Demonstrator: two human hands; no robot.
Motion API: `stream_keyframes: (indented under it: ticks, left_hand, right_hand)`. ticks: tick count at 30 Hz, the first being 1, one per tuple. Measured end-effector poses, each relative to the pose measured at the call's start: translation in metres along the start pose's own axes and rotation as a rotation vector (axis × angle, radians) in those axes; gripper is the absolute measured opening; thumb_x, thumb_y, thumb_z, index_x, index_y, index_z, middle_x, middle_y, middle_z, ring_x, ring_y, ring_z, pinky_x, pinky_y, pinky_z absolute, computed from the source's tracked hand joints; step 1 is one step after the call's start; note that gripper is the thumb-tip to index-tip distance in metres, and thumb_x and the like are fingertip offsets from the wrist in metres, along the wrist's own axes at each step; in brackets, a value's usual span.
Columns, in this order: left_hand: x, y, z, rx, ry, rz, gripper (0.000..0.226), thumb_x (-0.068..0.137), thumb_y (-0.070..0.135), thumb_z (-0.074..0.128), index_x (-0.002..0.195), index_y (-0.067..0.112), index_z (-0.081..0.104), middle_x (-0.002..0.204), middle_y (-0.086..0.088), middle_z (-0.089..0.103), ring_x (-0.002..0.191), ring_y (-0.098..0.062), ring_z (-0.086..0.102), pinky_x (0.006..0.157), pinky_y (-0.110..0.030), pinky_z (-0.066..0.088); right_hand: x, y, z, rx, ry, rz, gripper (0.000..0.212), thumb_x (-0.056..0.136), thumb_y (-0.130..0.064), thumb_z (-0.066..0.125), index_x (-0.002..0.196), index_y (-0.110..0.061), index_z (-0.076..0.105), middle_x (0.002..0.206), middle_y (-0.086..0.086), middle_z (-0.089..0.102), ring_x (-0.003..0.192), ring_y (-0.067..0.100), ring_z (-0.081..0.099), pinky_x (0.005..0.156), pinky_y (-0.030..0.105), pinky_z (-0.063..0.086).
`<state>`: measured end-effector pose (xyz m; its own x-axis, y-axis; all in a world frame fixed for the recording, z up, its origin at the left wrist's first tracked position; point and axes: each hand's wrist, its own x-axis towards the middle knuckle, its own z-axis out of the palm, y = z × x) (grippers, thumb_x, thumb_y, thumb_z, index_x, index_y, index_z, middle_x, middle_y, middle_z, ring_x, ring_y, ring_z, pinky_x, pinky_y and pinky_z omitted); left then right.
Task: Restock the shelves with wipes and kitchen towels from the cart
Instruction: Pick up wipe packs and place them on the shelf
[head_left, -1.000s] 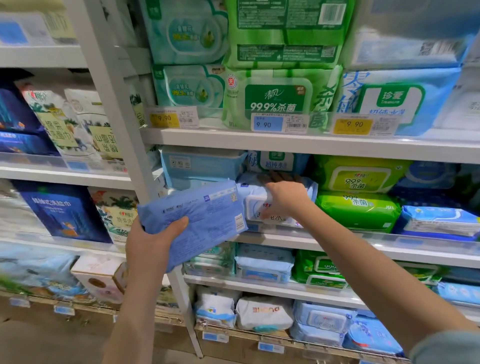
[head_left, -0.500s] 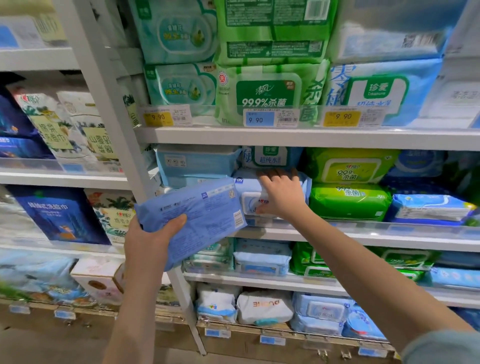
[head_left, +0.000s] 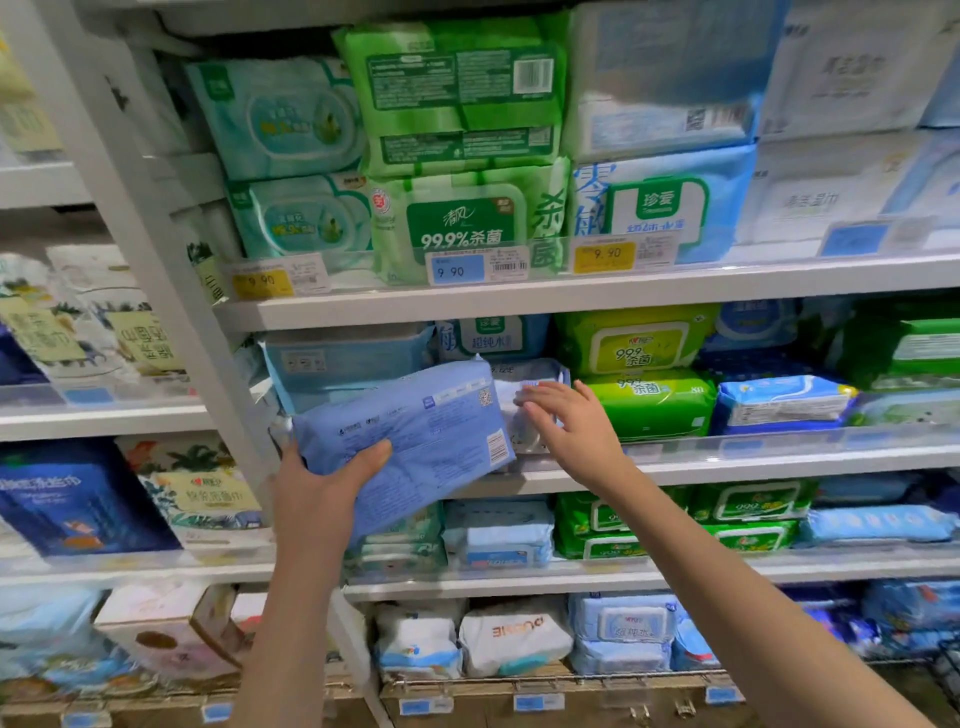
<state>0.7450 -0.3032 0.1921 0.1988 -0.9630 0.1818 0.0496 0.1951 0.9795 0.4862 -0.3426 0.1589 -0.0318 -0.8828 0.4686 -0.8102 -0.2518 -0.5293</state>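
Left hand (head_left: 322, 499): raised on a bare forearm that rises from the bottom edge. It grips the lower left end of a blue pack (head_left: 410, 436), thumb laid across the pack's face, fingers hidden behind it.

Right hand (head_left: 576, 431): back toward the camera, fingers (head_left: 540, 397) straight and slightly spread, reaching forward and left, holding nothing. Its bare forearm runs in from the lower right.
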Motion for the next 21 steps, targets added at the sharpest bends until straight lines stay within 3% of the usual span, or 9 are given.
stream_keyframes:
  ticks: [2,4,8,13,18,21]
  left_hand:
    - [0.002,0.001,0.01,-0.014,-0.043,0.011,0.067,0.057,0.026,0.084,0.119,0.018,0.06,0.112,0.0,0.067,0.099,-0.021,0.066,0.085,-0.042,0.053]
    - [0.004,0.002,0.021,-0.01,-0.1,0.04,0.056,0.065,0.013,0.086,0.114,0.019,0.06,0.107,0.002,0.068,0.095,-0.017,0.066,0.081,-0.038,0.054]
    - [0.014,0.008,0.045,0.008,-0.204,0.121,0.046,0.071,0.003,0.079,0.106,0.024,0.059,0.099,0.009,0.067,0.083,0.0,0.067,0.066,-0.018,0.055]
    - [0.035,0.007,0.067,0.009,-0.316,0.14,0.054,0.07,-0.003,0.078,0.116,0.015,0.057,0.102,0.004,0.067,0.087,-0.006,0.066,0.066,-0.018,0.054]
    - [0.055,0.015,0.074,0.052,-0.41,0.142,0.06,0.072,-0.005,0.076,0.123,0.017,0.053,0.099,0.01,0.063,0.074,0.009,0.064,0.061,-0.009,0.05]
    - [0.062,0.015,0.073,0.067,-0.439,0.145,0.06,0.075,-0.01,0.071,0.116,0.029,0.049,0.097,0.011,0.061,0.07,0.011,0.063,0.059,-0.007,0.049]
  right_hand:
    - [-0.015,-0.016,-0.013,0.303,-0.035,0.057,0.048,0.09,-0.049,0.041,0.109,-0.016,0.071,0.113,-0.002,0.07,0.108,0.013,0.06,0.1,0.034,0.04]
    - [-0.022,-0.021,-0.017,0.558,-0.116,0.147,0.04,0.084,-0.05,0.057,0.113,-0.024,0.065,0.112,-0.007,0.069,0.104,0.009,0.062,0.088,0.028,0.048]
    - [-0.02,-0.012,-0.023,0.771,-0.085,0.234,0.067,0.064,-0.046,0.079,0.123,-0.035,0.05,0.121,-0.002,0.063,0.109,0.016,0.062,0.09,0.036,0.053]
    - [-0.016,-0.01,-0.036,0.772,0.039,0.226,0.056,0.077,-0.013,0.079,0.124,-0.026,0.052,0.116,-0.001,0.067,0.105,0.016,0.065,0.089,0.039,0.055]
    - [-0.016,-0.014,-0.034,0.784,0.15,0.254,0.048,0.08,-0.009,0.075,0.123,-0.015,0.056,0.109,-0.002,0.069,0.098,0.015,0.066,0.077,0.025,0.056]
    - [-0.017,-0.019,-0.029,0.783,0.208,0.254,0.047,0.079,-0.008,0.076,0.122,-0.013,0.057,0.105,-0.004,0.069,0.094,0.012,0.067,0.075,0.023,0.056]
